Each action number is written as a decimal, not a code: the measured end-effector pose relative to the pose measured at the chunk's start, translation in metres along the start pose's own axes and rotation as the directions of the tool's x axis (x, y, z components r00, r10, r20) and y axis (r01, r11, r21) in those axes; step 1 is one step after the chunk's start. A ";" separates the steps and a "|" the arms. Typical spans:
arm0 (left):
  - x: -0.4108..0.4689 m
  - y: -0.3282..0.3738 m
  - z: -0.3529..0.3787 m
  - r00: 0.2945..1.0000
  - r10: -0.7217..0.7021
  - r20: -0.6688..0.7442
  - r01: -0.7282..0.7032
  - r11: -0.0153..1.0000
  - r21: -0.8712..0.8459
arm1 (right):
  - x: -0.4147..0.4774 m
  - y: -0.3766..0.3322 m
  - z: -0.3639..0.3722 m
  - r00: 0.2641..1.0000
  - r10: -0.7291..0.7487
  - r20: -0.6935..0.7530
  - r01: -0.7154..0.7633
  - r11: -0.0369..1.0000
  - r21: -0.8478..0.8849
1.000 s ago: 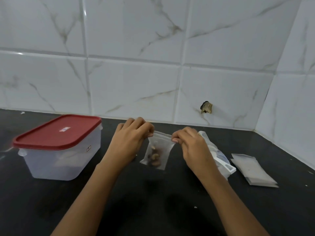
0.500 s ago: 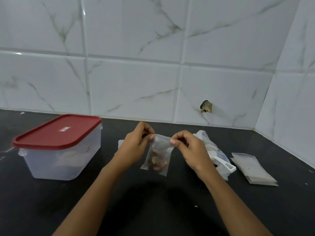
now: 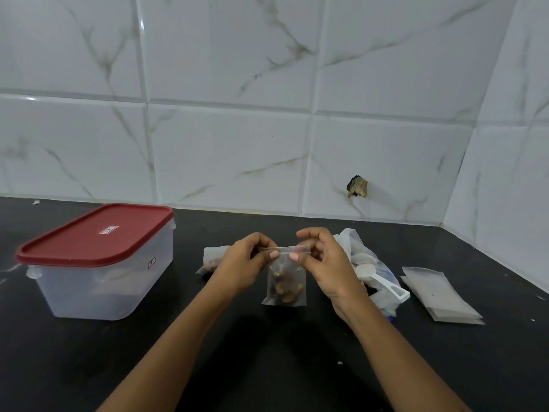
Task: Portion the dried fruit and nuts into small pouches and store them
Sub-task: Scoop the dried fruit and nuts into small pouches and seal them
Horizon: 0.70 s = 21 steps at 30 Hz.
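Pouch [image 3: 284, 283] hangs between both hands [image 3: 242, 263], pinched at top

A counter [image 3: 267, 367] runs along a tiled wall [image 3: 237, 144] that stands behind it and turns a corner at the right. On the counter's left side sits a box [image 3: 101, 281] with its lid [image 3: 95, 233] on. In the middle, the left hand [image 3: 243, 263] and right hand [image 3: 326, 263] pinch the top edge of a pouch [image 3: 285, 285] between them, with nuts in its lower part. A second pouch [image 3: 211, 258] lies behind the left hand. Behind the right hand lies a bag [image 3: 365, 257] with a scoop [image 3: 383, 282] on it. A stack of pouches [image 3: 439, 295] lies farthest right.
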State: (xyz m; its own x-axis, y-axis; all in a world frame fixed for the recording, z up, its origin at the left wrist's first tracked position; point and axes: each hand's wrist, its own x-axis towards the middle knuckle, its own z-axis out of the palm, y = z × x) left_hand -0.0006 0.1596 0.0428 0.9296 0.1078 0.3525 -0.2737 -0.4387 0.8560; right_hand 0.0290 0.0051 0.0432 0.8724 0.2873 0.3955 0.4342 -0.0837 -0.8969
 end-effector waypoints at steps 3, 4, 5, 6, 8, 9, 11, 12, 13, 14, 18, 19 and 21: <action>0.000 0.000 0.001 1.000 0.011 0.013 -0.011 1.000 -0.012 | 0.000 0.000 0.001 1.000 0.010 -0.014 -0.009 0.998 0.055; 0.001 -0.001 0.002 1.000 0.002 0.017 -0.002 1.000 -0.031 | 0.000 0.001 0.001 1.000 0.015 -0.018 -0.013 0.997 0.080; 0.001 -0.001 0.002 1.000 -0.007 0.023 0.009 0.998 -0.054 | 0.000 0.001 0.002 1.000 0.020 -0.018 -0.018 0.995 0.094; 0.001 -0.002 0.003 0.999 -0.014 0.031 0.016 0.997 -0.069 | 0.000 0.001 0.002 1.000 0.022 -0.017 -0.021 0.995 0.094; 0.002 -0.002 0.003 0.999 -0.005 0.043 0.007 0.999 -0.052 | 0.000 0.002 0.003 1.000 0.023 -0.015 -0.021 0.997 0.076; 0.002 -0.003 0.003 0.999 0.005 0.042 -0.004 1.000 -0.025 | 0.000 0.002 0.004 1.000 0.024 -0.017 -0.023 0.998 0.066; 0.001 -0.002 0.004 0.999 0.032 0.015 -0.033 0.997 0.065 | -0.001 0.003 0.006 0.999 0.029 -0.028 -0.028 0.998 0.051; 0.000 -0.001 0.005 0.999 0.044 -0.003 -0.044 0.992 0.114 | -0.001 0.003 0.007 0.999 0.034 -0.032 -0.032 0.998 0.052; 0.000 0.000 0.007 0.999 0.051 -0.019 -0.048 0.988 0.149 | -0.001 0.003 0.008 0.999 0.039 -0.031 -0.037 0.998 0.057; -0.001 0.000 0.007 0.998 0.050 -0.029 -0.045 0.984 0.170 | -0.001 0.003 0.008 0.999 0.042 -0.023 -0.040 0.997 0.062; -0.003 0.003 0.005 0.993 0.004 -0.117 0.009 0.994 0.111 | 0.000 0.004 0.006 0.998 0.055 -0.008 -0.054 0.996 0.076; -0.003 0.003 0.003 0.988 -0.013 -0.155 0.022 0.998 0.057 | 0.000 0.004 0.005 0.997 0.075 -0.020 -0.072 0.993 0.094; -0.005 0.006 -0.001 0.983 -0.044 -0.177 0.038 0.999 -0.037 | 0.002 0.004 0.003 0.993 0.104 -0.050 -0.100 0.991 0.084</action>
State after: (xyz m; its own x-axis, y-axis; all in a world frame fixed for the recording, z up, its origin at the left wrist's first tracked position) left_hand -0.0069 0.1573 0.0469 0.8822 0.2833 0.3762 -0.2475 -0.4006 0.8822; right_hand 0.0321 0.0080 0.0396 0.9230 0.2289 0.3093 0.3246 -0.0314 -0.9453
